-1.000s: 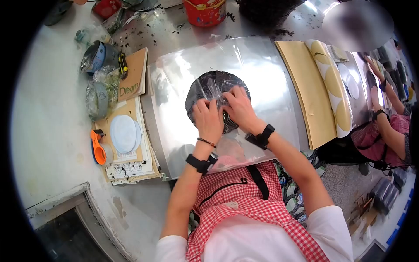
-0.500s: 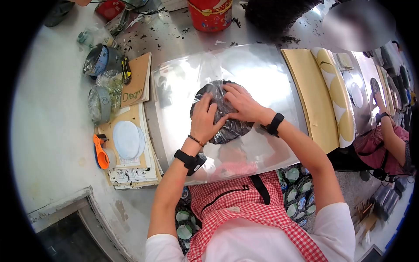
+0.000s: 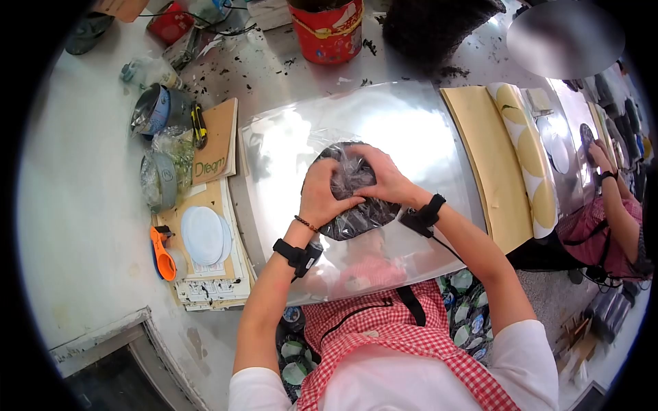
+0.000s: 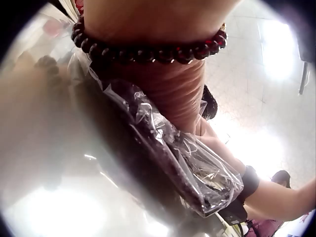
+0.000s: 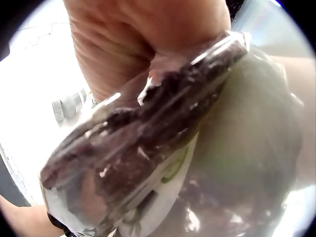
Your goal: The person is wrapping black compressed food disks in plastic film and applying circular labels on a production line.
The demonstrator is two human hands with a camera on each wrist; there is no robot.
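Dark disc (image 3: 358,220) (film-covered) lies beneath left hand (image 3: 319,194) and right hand (image 3: 388,179)

Left hand (image 3: 322,192), right hand (image 3: 384,178), on wrapped disc (image 3: 358,220)

- Worktop (image 3: 274,79): a grey, shiny metal surface across the middle and top of the frame, scattered with dark flecks near the top; it reflects the light in broad white patches.
- Pale surface (image 3: 82,226): smooth and off-white, filling the left side, with a brownish stain towards the bottom; whether it is wall or ledge is unclear.
- Frame (image 3: 130,337): worn and chipped, at the lower left, around a dark pane (image 3: 106,377).
- Floor (image 3: 538,291): speckled grey, seen at the lower right.
- Ceiling (image 4: 247,74): pale, with thin grid lines, in the upper right of the left wrist view, with a glaring light (image 4: 277,49).
- The right wrist view is bright white at the upper left, its details washed out.
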